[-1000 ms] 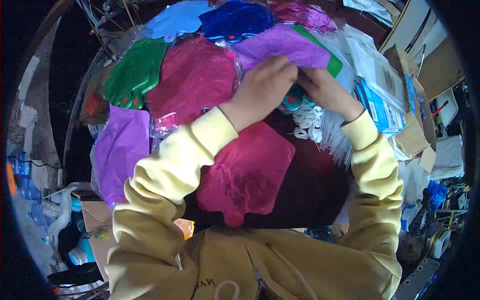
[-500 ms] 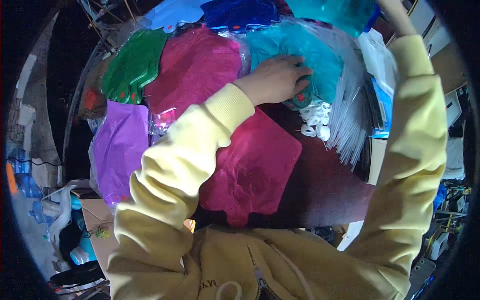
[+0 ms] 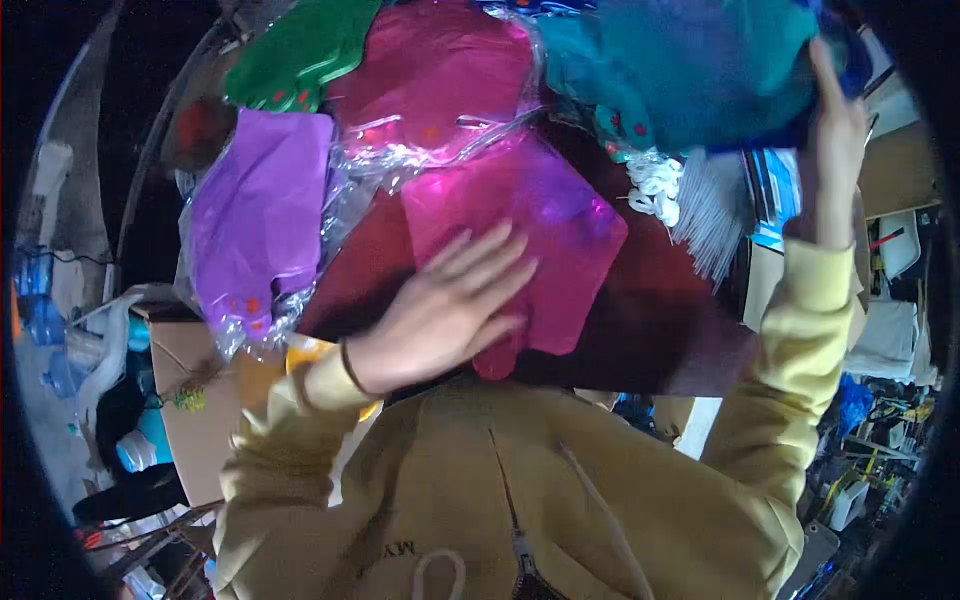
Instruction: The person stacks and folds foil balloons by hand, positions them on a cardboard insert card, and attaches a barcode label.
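My left hand (image 3: 445, 305) is over the lower left part of a single magenta foil piece (image 3: 560, 260), its fingers spread and slightly blurred, with nothing in them. At the upper right, my right hand (image 3: 835, 140) is closed at the right edge of a teal sheet stack (image 3: 710, 70), with dark blue material beside it. The teal stack is raised over the back right of the table. Below its left part lie white string coils (image 3: 655, 185) and a bundle of clear thin sticks (image 3: 705, 225).
A purple stack (image 3: 260, 210) in clear plastic lies at the left, a magenta stack (image 3: 435, 75) at the back centre and a green stack (image 3: 305, 50) behind the purple. Cardboard boxes (image 3: 195, 400) stand beyond the dark red table (image 3: 660, 320).
My left hand has come back from the teal pile to the magenta piece. My right hand has moved down at the right with the teal sheets, and the view has shifted.
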Tool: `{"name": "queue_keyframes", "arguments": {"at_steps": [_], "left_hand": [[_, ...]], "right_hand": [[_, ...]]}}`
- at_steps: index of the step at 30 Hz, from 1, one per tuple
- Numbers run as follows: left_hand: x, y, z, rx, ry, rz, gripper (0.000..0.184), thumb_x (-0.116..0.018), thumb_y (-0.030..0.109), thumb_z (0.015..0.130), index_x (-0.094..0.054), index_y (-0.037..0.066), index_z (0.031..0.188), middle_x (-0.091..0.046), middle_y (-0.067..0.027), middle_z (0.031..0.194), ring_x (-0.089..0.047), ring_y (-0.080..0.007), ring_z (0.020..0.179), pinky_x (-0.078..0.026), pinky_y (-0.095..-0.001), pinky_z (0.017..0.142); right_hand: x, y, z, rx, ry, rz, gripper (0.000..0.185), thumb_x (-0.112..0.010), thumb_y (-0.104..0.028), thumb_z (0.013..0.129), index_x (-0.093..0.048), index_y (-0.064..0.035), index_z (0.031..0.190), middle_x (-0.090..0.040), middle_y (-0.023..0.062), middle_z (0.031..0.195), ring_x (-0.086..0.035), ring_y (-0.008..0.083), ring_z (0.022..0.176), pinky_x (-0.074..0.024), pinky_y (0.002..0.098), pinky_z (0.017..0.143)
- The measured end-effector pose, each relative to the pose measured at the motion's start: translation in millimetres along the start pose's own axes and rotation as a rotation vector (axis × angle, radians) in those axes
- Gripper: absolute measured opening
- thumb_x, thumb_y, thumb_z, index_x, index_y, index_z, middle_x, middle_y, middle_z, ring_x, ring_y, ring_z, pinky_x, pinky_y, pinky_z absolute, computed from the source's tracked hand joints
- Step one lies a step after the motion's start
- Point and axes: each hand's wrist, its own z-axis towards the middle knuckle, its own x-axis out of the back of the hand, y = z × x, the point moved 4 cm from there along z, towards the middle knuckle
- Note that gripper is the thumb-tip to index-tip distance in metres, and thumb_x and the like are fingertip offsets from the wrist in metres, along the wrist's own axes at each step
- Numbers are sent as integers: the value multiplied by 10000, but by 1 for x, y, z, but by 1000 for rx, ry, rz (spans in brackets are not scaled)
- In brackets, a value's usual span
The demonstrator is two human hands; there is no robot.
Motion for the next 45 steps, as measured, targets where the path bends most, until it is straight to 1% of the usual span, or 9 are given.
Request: {"name": "queue_keyframes", "arguments": {"at_steps": [5,10,14,20,31,35,39,42,45], "left_hand": [[-34,38,-61,63,-10,-66,511,-643,231,816,-520,63,1283,-439,-116,1398,-374,-259,1332,-322,-444,1074],[-44,41,-119,213,459,-426,242,-530,71,895,-588,-5,1116,-646,-128,1003,-620,-231,908,-476,-326,810],[-74,34,-150,847,368,-1476,314,-431,226,987,-575,-4,1144,-624,-80,1074,-578,-129,966,-451,-301,866],[-70,41,-128,728,184,-1829,392,-445,254,986,-485,-7,1275,-551,-74,1221,-493,-153,1147,-358,-305,1002],[-92,25,-114,654,205,-1299,392,-550,157,939,-475,9,1293,-552,-78,1231,-518,-175,1131,-392,-327,994],[-97,31,-110,987,250,-1439,365,-620,150,899,-533,11,1225,-591,-62,1154,-547,-157,1065,-429,-316,939],[-150,19,-139,870,260,-1359,354,-635,178,886,-556,12,1188,-602,-60,1131,-557,-155,1041,-437,-316,924],[-116,42,-117,1131,453,-2093,327,-631,195,884,-577,12,1150,-618,-73,1083,-568,-174,1008,-443,-322,905],[-110,35,-130,883,386,-1177,311,-621,209,889,-583,10,1125,-614,-89,1075,-566,-198,989,-443,-336,893]], "right_hand": [[-8,-74,-129,36,-76,190,325,-553,-159,919,-566,12,1195,-622,177,1147,-613,224,981,-461,315,872],[-35,-118,-251,578,-987,125,466,-586,-112,803,-515,12,1247,-522,219,1279,-511,340,1202,-416,414,1005],[-53,-104,-304,627,-1082,29,607,-650,-155,699,-505,-11,1271,-522,204,1279,-485,341,1225,-403,426,1023],[-47,-122,-248,496,-1293,343,601,-676,-131,755,-481,-39,1316,-516,187,1298,-469,339,1242,-358,404,1054],[-54,-8,-201,-324,-1007,-416,375,-638,-73,852,-507,-1,1195,-635,133,976,-638,227,908,-481,310,786],[-47,-26,-210,-383,-1109,505,581,-653,-36,828,-385,-25,1343,-507,91,1243,-472,154,1171,-387,302,975],[-47,-18,-213,-258,-928,320,612,-636,-1,823,-364,-17,1371,-437,105,1322,-372,156,1272,-314,322,1052],[-48,-21,-208,-230,-936,553,610,-616,2,839,-355,-47,1389,-546,116,1197,-556,157,1069,-452,285,900],[-43,-14,-203,-698,-871,545,513,-570,-26,886,-392,-89,1363,-595,27,682,-529,85,463,-410,187,422]]}}
